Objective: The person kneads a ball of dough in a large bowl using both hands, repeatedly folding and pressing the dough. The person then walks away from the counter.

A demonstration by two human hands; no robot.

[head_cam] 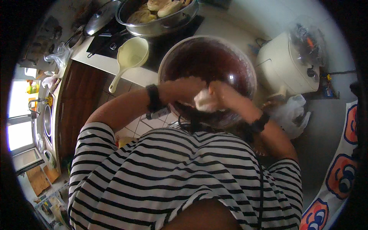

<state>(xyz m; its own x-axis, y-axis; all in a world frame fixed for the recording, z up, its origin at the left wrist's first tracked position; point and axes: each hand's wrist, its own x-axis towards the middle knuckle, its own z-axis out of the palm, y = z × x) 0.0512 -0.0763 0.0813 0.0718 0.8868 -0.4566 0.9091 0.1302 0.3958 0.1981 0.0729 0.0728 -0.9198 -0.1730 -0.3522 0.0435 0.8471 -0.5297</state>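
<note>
Both my hands are over a large, deep basin (210, 59) with a glossy dark reddish-brown inside and a pale rim. My left hand (188, 90) and my right hand (222, 91) meet at a pale, soft lump (206, 101) that looks like dough, pressed between them. Motion blur hides the fingers. A dark band circles each wrist. Just beyond the basin, a round metal pan (161, 28) holds several browned flat breads (170, 8). Left of the basin lies a pale yellow plastic ladle (132, 53), its handle pointing towards me.
A black cooktop (99, 47) lies under the pan, with a glass lid (102, 17) beside it. To the right stands a cream-coloured cooker (283, 63), with a clear plastic bag (294, 115) in front of it. A sink (47, 122) is far left.
</note>
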